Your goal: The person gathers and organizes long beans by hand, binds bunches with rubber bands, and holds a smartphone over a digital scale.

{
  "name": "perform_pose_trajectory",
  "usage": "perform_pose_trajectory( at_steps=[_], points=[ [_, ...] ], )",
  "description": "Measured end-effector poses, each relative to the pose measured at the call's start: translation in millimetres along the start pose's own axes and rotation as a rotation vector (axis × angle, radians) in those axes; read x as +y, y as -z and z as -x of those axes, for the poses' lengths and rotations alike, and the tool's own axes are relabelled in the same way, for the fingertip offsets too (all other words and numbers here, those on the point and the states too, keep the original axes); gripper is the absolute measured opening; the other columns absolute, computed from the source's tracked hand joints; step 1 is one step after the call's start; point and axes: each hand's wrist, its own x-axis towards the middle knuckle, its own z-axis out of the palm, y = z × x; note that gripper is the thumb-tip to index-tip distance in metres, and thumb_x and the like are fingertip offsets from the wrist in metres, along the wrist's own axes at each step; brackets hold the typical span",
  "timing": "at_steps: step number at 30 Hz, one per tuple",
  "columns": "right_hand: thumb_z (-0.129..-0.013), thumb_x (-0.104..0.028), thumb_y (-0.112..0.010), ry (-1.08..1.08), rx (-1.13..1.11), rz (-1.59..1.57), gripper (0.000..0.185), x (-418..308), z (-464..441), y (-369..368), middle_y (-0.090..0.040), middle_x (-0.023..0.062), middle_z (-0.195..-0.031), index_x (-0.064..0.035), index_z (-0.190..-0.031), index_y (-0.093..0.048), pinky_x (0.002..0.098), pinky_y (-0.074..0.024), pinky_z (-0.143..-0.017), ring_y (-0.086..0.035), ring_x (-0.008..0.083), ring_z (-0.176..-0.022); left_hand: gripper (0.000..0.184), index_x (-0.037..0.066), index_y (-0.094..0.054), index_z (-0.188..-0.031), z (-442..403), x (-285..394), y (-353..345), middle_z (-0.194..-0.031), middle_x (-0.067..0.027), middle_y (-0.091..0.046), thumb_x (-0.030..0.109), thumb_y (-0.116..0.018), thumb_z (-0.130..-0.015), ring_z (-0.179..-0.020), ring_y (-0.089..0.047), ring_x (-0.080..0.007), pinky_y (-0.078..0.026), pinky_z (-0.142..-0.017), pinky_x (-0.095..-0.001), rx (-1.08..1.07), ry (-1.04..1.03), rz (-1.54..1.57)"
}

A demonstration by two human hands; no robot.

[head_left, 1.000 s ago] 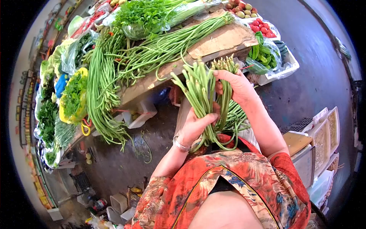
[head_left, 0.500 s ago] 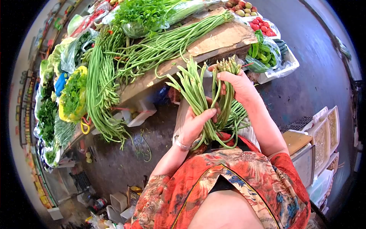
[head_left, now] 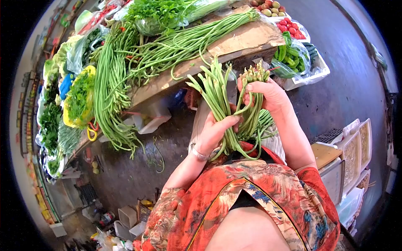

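My left hand (head_left: 215, 133) is wrapped round a bunch of long green beans (head_left: 215, 92), their stem ends fanning upward. Beside it, my right hand (head_left: 270, 94) grips a second bunch of long beans (head_left: 255, 111) near its stem ends, which stick up close together above the thumb. The two bunches are close together in front of my body, and their lower parts loop down toward my shirt. Some fingers of both hands are hidden behind the beans. On the table ahead lies a long pile of the same beans (head_left: 188, 42).
Another bean heap (head_left: 113, 92) hangs over the left edge of the wooden table (head_left: 247, 39). Leafy greens (head_left: 157, 14) lie at the back. Green peppers (head_left: 289, 56) and tomatoes (head_left: 291, 28) stand at the right end. Bins of grain (head_left: 351, 154) are right of me.
My right hand has moved slightly right, and the gap between the stem ends of the two bunches is wider. Both hands keep their grip.
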Motion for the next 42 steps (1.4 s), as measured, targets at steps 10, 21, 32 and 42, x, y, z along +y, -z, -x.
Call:
perform_pose_trajectory(
  at_steps=[10,21,32,42],
  points=[
    [-0.083,-0.015,-0.054,0.139,-0.176,-0.251,0.015,8,-4,15,-0.059,0.0089,-0.086,-0.0038,-0.093,-0.057,0.0547,-0.0409,-0.101,-0.054,0.0296,-0.109,0.025,0.002,-0.055,-0.106,-1,4,2,-0.100,-0.0065,-0.063,0.005,-0.061,-0.082,-0.088,-0.059,-0.0148,-0.050,-0.078,-0.0291,-0.021,-0.088,0.082],
    [-0.074,0.001,-0.074,0.187,0.041,0.412,0.024,-3,1,-44,-0.061,-0.0004,-0.074,-0.0030,-0.093,-0.062,0.0235,-0.0486,-0.053,-0.057,0.0079,-0.057,0.024,0.004,-0.055,-0.106,-7,-4,2,-0.101,-0.0017,-0.060,0.000,-0.059,-0.082,-0.089,-0.056,-0.0102,-0.046,-0.080,-0.0250,-0.037,-0.151,-0.110],
    [-0.077,-0.004,-0.074,0.163,0.033,0.404,0.018,10,-1,-34,-0.063,-0.0015,-0.076,-0.0043,-0.092,-0.064,0.0218,-0.0450,-0.053,-0.055,0.0064,-0.059,0.031,0.004,-0.054,-0.115,-9,-9,6,-0.106,-0.0015,-0.060,0.000,-0.062,-0.085,-0.097,-0.056,-0.0110,-0.047,-0.086,-0.0263,-0.014,-0.116,-0.161],
    [-0.080,-0.009,-0.072,0.201,0.098,0.249,0.017,20,-4,-11,-0.059,-0.0023,-0.070,-0.0043,-0.093,-0.063,0.0230,-0.0440,-0.048,-0.053,0.0082,-0.053,0.037,0.005,-0.052,-0.120,0,1,-4,-0.108,0.0001,-0.059,0.005,-0.065,-0.085,-0.096,-0.056,-0.0101,-0.045,-0.083,-0.0251,-0.022,-0.108,-0.048]
  ],
)
